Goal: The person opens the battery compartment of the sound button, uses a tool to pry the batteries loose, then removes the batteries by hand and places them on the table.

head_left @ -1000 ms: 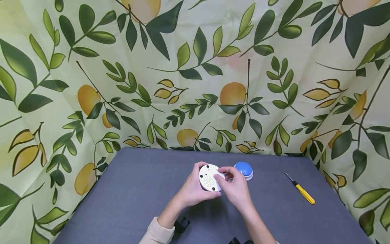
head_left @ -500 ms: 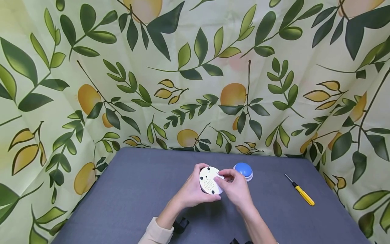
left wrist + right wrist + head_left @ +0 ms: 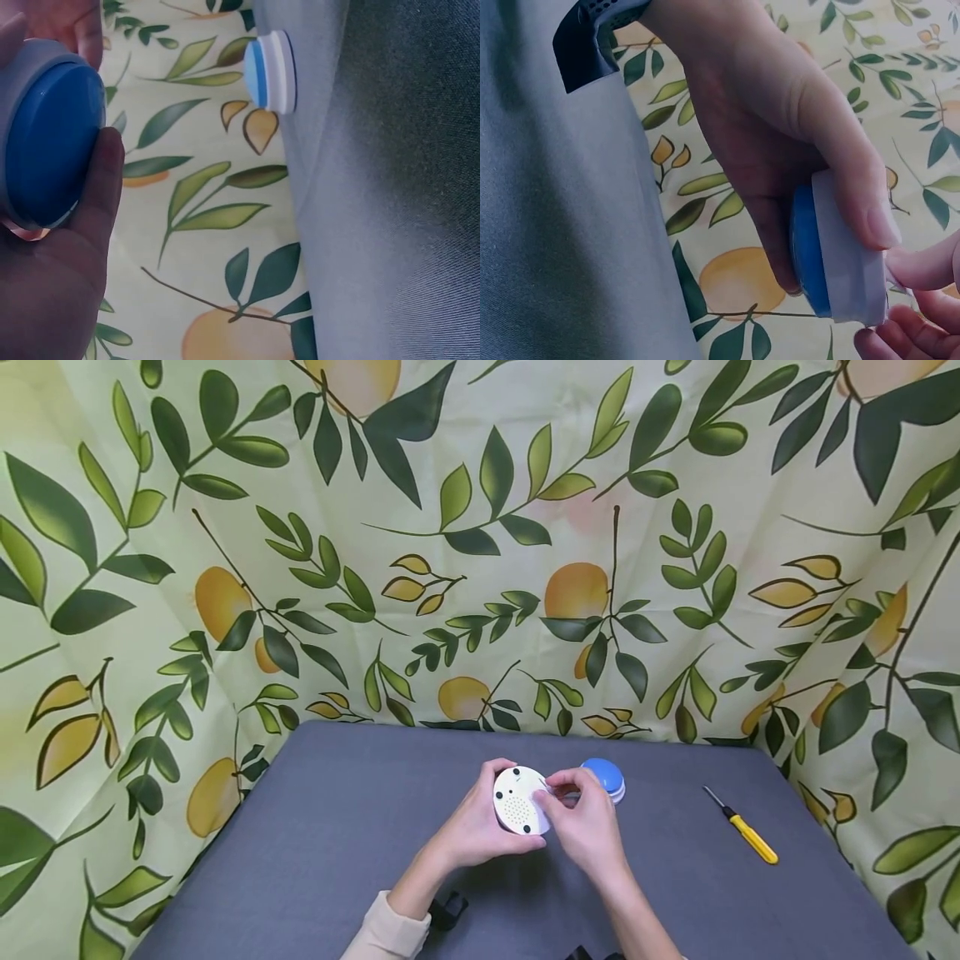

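A round push button (image 3: 517, 810) is held up over the table, its white underside with small speaker holes and dark feet facing the head camera. My left hand (image 3: 478, 828) grips it around the rim. In the left wrist view its blue dome (image 3: 52, 142) faces outward, with a finger along the edge. My right hand (image 3: 588, 827) works at the right side of the underside, thumb on the white face and forefinger curled beside it. From the right wrist, those fingertips (image 3: 919, 268) pinch at the edge of the white base (image 3: 851, 262); what exactly they pinch, I cannot tell.
Just behind my right hand, a second blue-and-white push button (image 3: 604, 777) sits on the grey table (image 3: 360, 793). A screwdriver (image 3: 742, 827) with a yellow handle lies farther right. Leaf-patterned cloth (image 3: 480, 568) encloses the back and sides.
The held button dipped slightly and came back up. Both hands keep about the same hold, with the right fingers still at the button's edge.
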The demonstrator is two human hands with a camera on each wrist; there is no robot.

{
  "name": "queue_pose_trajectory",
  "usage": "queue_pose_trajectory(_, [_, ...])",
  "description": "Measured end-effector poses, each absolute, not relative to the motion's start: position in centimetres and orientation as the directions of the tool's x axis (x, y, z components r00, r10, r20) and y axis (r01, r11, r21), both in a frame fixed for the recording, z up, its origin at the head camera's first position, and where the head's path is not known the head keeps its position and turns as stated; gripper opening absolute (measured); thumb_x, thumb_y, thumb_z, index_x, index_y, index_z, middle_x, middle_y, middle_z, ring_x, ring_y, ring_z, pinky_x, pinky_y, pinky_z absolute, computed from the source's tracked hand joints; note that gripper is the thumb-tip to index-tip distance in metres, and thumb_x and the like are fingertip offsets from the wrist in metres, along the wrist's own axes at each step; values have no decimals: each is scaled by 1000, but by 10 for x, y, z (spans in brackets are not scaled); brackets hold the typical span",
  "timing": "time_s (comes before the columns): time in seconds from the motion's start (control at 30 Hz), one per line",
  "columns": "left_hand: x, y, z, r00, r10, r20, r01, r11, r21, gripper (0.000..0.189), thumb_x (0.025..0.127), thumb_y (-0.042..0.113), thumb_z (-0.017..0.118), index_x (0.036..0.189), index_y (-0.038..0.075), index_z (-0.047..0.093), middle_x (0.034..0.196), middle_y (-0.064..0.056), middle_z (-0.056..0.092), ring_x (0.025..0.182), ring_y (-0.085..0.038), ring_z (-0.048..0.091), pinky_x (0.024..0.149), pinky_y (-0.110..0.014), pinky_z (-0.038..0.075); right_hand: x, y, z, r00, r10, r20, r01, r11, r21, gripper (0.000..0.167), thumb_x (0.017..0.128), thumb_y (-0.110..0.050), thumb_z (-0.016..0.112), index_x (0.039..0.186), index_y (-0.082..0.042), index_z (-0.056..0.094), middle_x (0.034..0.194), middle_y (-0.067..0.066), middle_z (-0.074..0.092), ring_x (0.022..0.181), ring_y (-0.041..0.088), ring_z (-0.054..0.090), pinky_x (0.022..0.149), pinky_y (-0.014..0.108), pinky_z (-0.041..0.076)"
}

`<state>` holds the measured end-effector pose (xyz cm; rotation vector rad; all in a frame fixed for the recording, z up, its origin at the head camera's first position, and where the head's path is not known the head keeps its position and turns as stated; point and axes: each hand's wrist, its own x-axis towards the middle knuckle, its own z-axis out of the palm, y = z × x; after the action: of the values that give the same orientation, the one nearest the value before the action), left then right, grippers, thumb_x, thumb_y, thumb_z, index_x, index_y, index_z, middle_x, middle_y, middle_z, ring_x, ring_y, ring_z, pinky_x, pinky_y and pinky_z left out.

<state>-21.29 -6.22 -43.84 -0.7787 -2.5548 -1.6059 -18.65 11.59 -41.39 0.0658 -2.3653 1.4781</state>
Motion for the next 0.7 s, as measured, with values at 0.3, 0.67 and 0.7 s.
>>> queue_pose_trajectory(0.3, [-215,-65,-439,-886,373,276,407,338,849,100,66,39,95,143,18,35,123,3,57,107,-15,55,91,-34,45,-186,114,-419,-893,98,439,-341,491,-802,23,83,-1,82,101,-4,69,81,2,60,74,16,54,66,24,48])
queue_pose_trajectory(0.67, [-214,-69,-431,-889,364,278,401,325,857,100,67,38,95,144,17,34,127,2,56,110,-16,55,94,-36,45,-192,116,-425,-865,66,498,-447,352,-823,25,83,-3,83,104,-9,72,83,-1,61,73,15,55,66,23,48])
queue_pose_trajectory(0.7, [-214,-71,-430,-886,370,278,401,313,861,99,67,36,95,144,16,34,127,2,56,110,-16,56,95,-36,45,-191,116,-426,-870,63,489,-442,338,-831,24,84,-4,83,104,-9,72,83,-1,61,73,15,56,66,23,48])
